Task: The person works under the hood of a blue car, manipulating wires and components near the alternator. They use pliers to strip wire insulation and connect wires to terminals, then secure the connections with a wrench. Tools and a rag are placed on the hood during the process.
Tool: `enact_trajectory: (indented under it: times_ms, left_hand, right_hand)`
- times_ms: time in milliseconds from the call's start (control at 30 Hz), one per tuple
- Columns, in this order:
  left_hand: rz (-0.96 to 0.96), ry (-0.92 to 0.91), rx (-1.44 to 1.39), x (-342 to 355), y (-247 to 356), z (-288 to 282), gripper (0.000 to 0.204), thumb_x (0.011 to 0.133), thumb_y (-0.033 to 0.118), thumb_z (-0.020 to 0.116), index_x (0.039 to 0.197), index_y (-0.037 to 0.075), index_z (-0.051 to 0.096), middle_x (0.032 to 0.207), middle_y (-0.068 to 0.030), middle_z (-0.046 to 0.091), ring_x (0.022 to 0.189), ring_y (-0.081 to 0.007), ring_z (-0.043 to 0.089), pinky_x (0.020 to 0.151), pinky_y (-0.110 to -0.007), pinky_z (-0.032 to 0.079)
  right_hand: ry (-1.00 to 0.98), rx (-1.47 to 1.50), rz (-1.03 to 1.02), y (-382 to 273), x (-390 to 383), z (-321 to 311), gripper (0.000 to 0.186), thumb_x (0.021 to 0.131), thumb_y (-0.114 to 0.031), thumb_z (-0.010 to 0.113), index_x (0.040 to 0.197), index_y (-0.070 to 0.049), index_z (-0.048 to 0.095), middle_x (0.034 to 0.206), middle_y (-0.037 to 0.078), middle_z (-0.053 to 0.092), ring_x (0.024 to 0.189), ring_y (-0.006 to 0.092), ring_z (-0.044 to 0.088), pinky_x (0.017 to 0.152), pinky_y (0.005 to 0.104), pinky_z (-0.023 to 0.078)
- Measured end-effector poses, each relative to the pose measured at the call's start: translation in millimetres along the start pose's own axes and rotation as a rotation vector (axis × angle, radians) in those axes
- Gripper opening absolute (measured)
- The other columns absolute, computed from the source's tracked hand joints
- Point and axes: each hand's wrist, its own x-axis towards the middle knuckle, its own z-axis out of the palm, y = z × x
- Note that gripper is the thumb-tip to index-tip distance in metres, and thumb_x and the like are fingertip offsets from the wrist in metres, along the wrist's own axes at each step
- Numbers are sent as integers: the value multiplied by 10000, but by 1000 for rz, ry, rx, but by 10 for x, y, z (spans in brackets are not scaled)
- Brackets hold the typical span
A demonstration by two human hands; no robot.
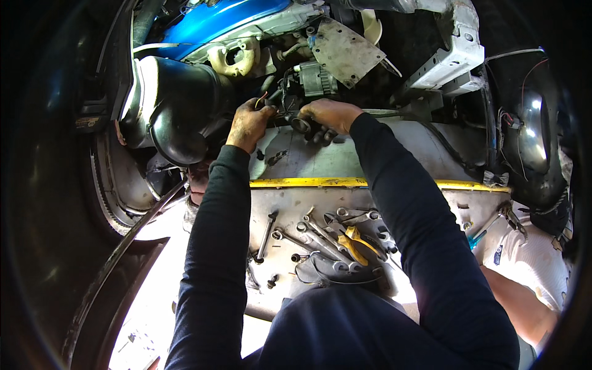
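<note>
Hands at work in an engine bay; clock positions read from the centre of the view. At 11 o'clock, the left hand [248,125], its thumb and fingers pinched on thin wires [264,97], whose red and yellow ends project above the grip. At 1 o'clock, the right hand [333,115], apart from the left, its fingers curled beside a dark ring [300,125]; whether they grip it cannot be told. Both forearms are in dark sleeves. At 12 o'clock, just beyond the hands, a finned metal housing [317,79], with a drilled plate [348,54] beyond it. At 11 o'clock, near the upper edge, a blue cover [225,18]; at 10 o'clock, a black duct [182,98]. A yellow strip [308,182] crosses the centre. Below it, on a pale panel [333,198], lie several wrenches at 6 o'clock, a single wrench [266,237] at 7, and yellow-handled pliers [353,246] between 4 and 5.
</note>
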Motion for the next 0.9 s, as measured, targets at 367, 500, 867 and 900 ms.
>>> enact_trajectory:
  times_ms: [367,500,867,900]
  left_hand:
    - [-108,8,697,321,91,-45,434,912,354,654,965,-70,728,862,-242,724,916,-299,739,814,-389,551]
    - [-104,-79,890,351,129,-59,379,928,323,604,1008,-28,726,974,-243,730,1025,-371,713,867,-407,550]
    - [-567,-205,108,403,12,-163,107,950,101,636,998,110,731,893,-53,719,837,-219,713,822,-394,588]
    - [-567,-156,92,365,16,-162,97,956,116,639,993,106,729,878,-35,704,818,-199,699,810,-395,589]
  right_hand:
    - [172,210,-38,45,230,300,267,973,-246,476,1053,-102,687,908,65,583,801,216,533,653,459,486]
    - [100,180,-98,56,269,317,269,990,-213,474,1079,-52,671,949,96,613,878,220,553,759,448,478]
    - [-19,538,-88,216,530,287,256,961,-187,509,1005,-35,710,982,124,712,894,230,662,825,397,528]
    - [-62,585,-74,221,549,276,249,952,-178,509,992,-42,714,963,121,714,867,232,667,810,397,536]
